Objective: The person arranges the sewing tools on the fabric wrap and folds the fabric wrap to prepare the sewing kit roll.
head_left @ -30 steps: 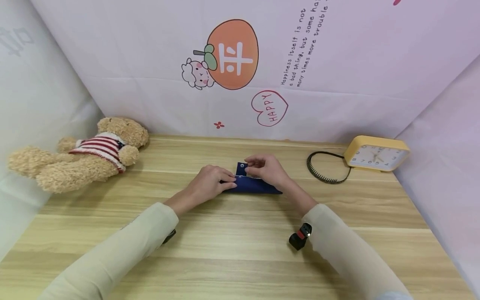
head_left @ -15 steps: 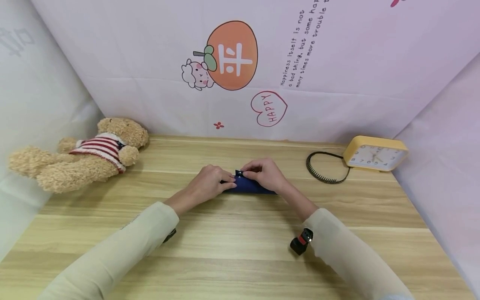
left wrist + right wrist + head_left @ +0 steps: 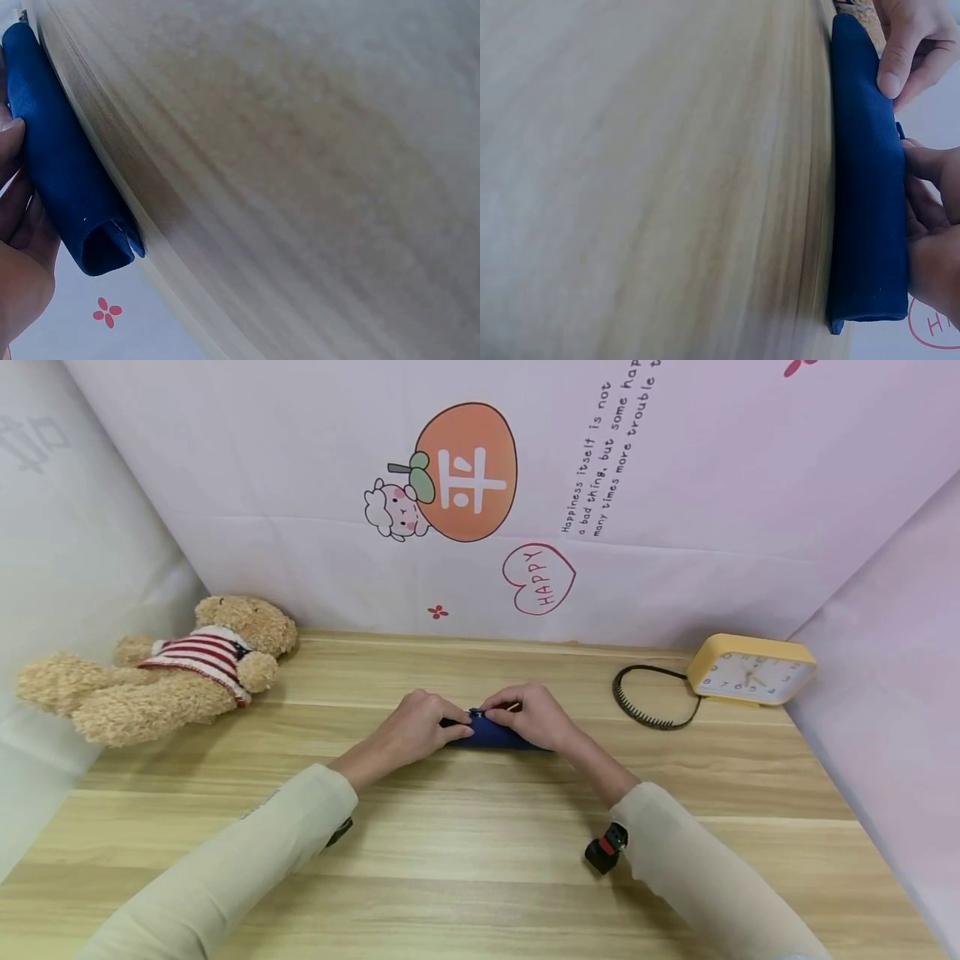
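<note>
A dark blue rolled pouch (image 3: 498,737) lies lengthwise across the middle of the table, its hollow end showing in the left wrist view. My left hand (image 3: 423,722) holds its upper edge toward the left, thumb in front, as the right wrist view also shows. Beside it, my right hand (image 3: 536,718) pinches the small snap tab (image 3: 477,712), which is folded down at the pouch's top edge. In the right wrist view the tab (image 3: 900,131) peeks out between the two hands. The fingers hide most of the tab and its snap.
To the left a teddy bear (image 3: 191,672) in a striped shirt lies on its back. A yellow alarm clock (image 3: 753,668) stands at the back right, with a black toothed headband (image 3: 651,722) touching it. A printed white cloth (image 3: 300,560) rises behind the table.
The snap tab stood upright behind the pouch; my right hand has folded it forward and down onto the top edge. My left hand has stayed in place.
</note>
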Demonstrator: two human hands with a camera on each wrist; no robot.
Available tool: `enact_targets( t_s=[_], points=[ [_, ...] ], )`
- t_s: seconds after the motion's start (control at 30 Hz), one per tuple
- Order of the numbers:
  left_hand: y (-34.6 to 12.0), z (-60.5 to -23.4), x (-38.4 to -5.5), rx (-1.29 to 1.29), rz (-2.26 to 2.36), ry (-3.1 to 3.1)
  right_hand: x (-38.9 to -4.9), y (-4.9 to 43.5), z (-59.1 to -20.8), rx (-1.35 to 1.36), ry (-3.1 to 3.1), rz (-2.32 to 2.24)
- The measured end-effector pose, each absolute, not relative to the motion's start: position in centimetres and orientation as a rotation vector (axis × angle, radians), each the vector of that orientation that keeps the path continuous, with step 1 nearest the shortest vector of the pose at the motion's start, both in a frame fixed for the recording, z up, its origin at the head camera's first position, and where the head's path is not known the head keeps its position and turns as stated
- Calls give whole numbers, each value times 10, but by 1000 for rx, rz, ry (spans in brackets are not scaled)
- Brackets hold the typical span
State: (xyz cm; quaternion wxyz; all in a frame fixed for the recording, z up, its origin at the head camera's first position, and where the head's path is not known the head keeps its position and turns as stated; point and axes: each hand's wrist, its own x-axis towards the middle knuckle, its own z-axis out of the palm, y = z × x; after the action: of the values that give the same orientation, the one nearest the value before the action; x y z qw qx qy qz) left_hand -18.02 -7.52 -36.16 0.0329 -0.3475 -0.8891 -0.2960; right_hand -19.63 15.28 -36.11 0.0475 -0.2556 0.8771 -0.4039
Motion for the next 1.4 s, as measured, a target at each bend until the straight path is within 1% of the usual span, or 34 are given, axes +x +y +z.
enact_targets(
  t_s=[0.3,0.53,0.63,0.8,0.93,1.17,1.3,1.4],
  points=[
    [-73,-359,-179,-975,-1011,-2808,-190,156,-354,-841,2625,-1162],
    [-74,-358,-179,-979,-974,-2828,-192,159,-353,-910,2621,-1117],
    [-74,-359,-179,-1028,-943,-2804,-193,160,-354,-970,2643,-1076],
    [-72,-358,-178,-1081,-860,-2794,-193,162,-354,-1144,2680,-973],
    [-71,-357,-177,-1082,-798,-2826,-192,164,-355,-1353,2726,-850],
    [-71,-358,-176,-1119,-665,-2817,-188,166,-358,-1743,2863,-471],
    [-71,-358,-176,-1166,-585,-2751,-187,165,-359,-1855,2929,-272],
    [-72,-358,-177,-1197,-519,-2693,-186,164,-357,-1871,2966,-182]
  ],
)
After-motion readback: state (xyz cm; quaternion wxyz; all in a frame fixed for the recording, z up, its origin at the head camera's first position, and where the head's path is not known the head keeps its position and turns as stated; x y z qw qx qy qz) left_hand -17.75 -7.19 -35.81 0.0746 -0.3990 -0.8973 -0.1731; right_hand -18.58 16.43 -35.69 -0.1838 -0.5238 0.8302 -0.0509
